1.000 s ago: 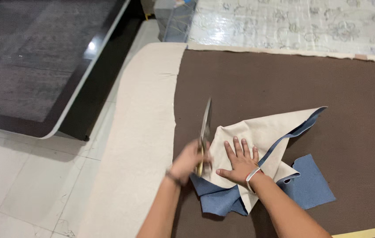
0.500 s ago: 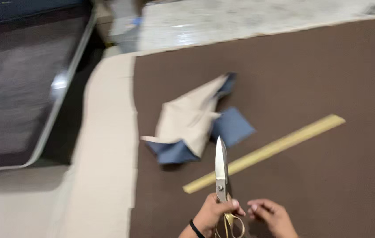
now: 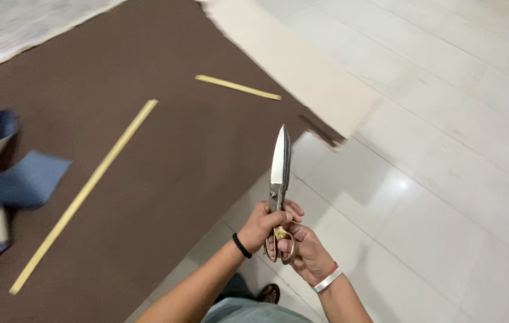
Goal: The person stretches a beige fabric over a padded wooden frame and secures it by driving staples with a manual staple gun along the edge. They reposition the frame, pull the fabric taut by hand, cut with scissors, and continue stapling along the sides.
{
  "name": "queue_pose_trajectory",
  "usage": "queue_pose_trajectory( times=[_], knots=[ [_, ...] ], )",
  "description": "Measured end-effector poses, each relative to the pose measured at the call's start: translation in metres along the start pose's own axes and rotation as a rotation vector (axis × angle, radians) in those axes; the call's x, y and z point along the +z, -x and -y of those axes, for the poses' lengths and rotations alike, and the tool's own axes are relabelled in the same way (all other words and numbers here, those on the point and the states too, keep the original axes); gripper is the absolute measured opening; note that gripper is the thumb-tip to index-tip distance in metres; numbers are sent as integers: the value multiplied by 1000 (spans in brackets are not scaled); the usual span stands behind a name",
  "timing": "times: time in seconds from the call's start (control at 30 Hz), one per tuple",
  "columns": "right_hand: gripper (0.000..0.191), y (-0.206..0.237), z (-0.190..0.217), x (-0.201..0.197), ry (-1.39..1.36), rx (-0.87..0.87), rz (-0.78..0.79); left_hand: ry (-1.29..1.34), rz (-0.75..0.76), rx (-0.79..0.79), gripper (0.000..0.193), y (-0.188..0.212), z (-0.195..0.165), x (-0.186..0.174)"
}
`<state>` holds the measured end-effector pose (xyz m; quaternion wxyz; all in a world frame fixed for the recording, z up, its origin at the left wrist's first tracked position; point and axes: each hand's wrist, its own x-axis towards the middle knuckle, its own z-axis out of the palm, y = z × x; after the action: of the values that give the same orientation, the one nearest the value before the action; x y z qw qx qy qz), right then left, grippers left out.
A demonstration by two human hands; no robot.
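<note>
While I look down from the head camera, both of my hands are closed together on a pair of large tailor's scissors (image 3: 279, 191), held upright in front of me. My left hand (image 3: 264, 227), with a black band at the wrist, wraps the upper part of the brass-coloured handles. My right hand (image 3: 304, 250), with a white and red bangle at the wrist, grips the lower loop from the other side. The two hands touch each other around the handles. The steel blades are shut and point up and away from me, their tip over the edge where the brown cloth (image 3: 164, 155) meets the pale tiled floor (image 3: 446, 179).

That brown cloth is spread flat on the floor and fills the left half of the view. On it lie a long yellow strip (image 3: 87, 194), running diagonally, and a shorter yellow strip (image 3: 237, 87) farther off, well apart from the first. At the far left edge sits a bundle of folded blue and cream fabric (image 3: 9, 185), partly cut off by the frame. A cream cloth (image 3: 293, 63) stretches along the brown cloth's far edge. No container shows anywhere in view.
</note>
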<state>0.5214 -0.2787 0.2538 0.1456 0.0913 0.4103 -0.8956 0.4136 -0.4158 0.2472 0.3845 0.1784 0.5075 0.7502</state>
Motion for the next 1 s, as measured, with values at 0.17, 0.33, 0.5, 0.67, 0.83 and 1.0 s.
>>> queue_pose_trajectory(
  times=[0.17, 0.33, 0.5, 0.67, 0.83, 1.0],
  knots=[
    [33, 63, 29, -73, -53, -131, -127, -136, 326, 106, 32, -70, 29, 84],
    [23, 82, 69, -168, 282, -140, -517, -81, 431, 20, 44, -153, 71, 158],
    [26, 69, 130, -257, 333, -48, -618, 23, 447, -140, 53, -259, 102, 193],
    [30, 62, 209, -326, 366, -68, -706, 38, 514, -145, 51, -358, 112, 237],
    [37, 42, 274, -389, 349, -198, -612, -80, 505, -149, 50, -449, 115, 258],
    [35, -7, 343, -453, 424, -100, -573, -151, 382, -193, 67, -537, 110, 255]
  ],
)
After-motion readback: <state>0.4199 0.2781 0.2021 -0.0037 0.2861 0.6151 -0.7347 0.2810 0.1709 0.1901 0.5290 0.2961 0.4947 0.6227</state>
